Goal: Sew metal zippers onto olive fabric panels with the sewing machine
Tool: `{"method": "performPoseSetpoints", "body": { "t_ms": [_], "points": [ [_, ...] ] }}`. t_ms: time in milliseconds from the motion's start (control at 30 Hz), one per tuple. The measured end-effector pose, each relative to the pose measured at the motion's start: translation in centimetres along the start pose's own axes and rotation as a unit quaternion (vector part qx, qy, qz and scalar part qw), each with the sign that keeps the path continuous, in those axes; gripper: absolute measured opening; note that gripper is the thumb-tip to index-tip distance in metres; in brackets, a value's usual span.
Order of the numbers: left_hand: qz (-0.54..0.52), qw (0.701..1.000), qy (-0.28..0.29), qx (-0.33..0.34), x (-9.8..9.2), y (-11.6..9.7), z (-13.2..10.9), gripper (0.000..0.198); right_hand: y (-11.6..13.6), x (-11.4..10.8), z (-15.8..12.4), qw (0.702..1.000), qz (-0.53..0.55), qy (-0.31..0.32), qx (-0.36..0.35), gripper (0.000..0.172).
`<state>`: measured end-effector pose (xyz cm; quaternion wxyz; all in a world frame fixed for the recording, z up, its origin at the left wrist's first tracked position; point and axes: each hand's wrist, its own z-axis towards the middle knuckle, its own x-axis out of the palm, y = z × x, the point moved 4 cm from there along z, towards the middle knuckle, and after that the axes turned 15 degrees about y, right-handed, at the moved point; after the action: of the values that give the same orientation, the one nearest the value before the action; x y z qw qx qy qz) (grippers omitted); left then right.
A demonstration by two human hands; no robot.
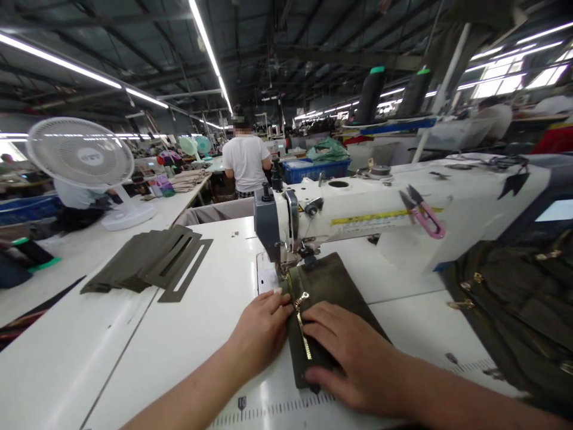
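A dark olive fabric piece (331,280) with a gold zipper (305,337) lies under the needle area of a white sewing machine (358,209). The metal zipper pull (302,298) shows between my hands. My left hand (264,322) rests at the fabric's left edge, its fingers together and pointing toward the presser foot; whether it pinches the edge is hidden. Spread over the fabric, right of the zipper, is my right hand (344,352), its fingers apart and pressing down, thumb near the front edge.
Stacked olive fabric pieces (143,260) lie on the left of the white table (197,352). A white fan (89,155) stands beyond them. Pink-handled snips (423,212) sit against the machine. Dark bags with gold zippers (514,304) are at right. A person (246,158) stands ahead.
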<state>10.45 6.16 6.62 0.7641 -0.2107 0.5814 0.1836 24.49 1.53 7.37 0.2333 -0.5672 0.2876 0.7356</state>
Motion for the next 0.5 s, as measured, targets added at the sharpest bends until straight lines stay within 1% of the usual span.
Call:
{"method": "performPoseSetpoints", "body": {
  "t_ms": [33, 67, 100, 167, 233, 300, 367, 500],
  "points": [
    [-0.002, 1.000, -0.006, -0.002, 0.0, -0.1, -0.2, 0.030, 0.8, 0.1, -0.6, 1.000, -0.008, 0.007, -0.012, 0.040],
    [-0.003, 1.000, -0.010, -0.003, 0.1, -0.2, -0.3, 0.030, 1.4, 0.3, -1.0, 0.999, -0.027, 0.008, -0.019, 0.045],
    [-0.003, 1.000, -0.011, -0.006, 0.2, -0.3, -0.3, 0.030, 1.8, 0.6, -1.3, 0.998, -0.052, 0.002, -0.022, 0.046],
    [0.002, 1.000, -0.011, -0.017, 0.3, -0.3, -0.3, 0.030, 2.1, 1.3, -1.1, 0.995, -0.090, -0.038, -0.031, 0.040],
    [0.013, 0.999, -0.011, -0.030, 0.4, -0.3, -0.2, 0.028, 2.0, 2.0, -0.6, 0.988, -0.109, -0.098, -0.043, 0.034],
    [0.024, 0.999, -0.010, -0.037, 0.5, -0.4, 0.0, 0.024, 1.8, 2.4, -0.1, 0.981, -0.122, -0.141, -0.054, 0.035],
    [0.029, 0.999, -0.009, -0.032, 0.5, -0.6, 0.1, 0.021, 1.7, 2.6, 0.2, 0.979, -0.127, -0.153, -0.056, 0.037],
    [0.024, 0.999, -0.015, -0.021, 0.4, -0.6, 0.2, 0.022, 1.8, 2.3, 0.1, 0.980, -0.117, -0.152, -0.054, 0.038]
  ]
}}
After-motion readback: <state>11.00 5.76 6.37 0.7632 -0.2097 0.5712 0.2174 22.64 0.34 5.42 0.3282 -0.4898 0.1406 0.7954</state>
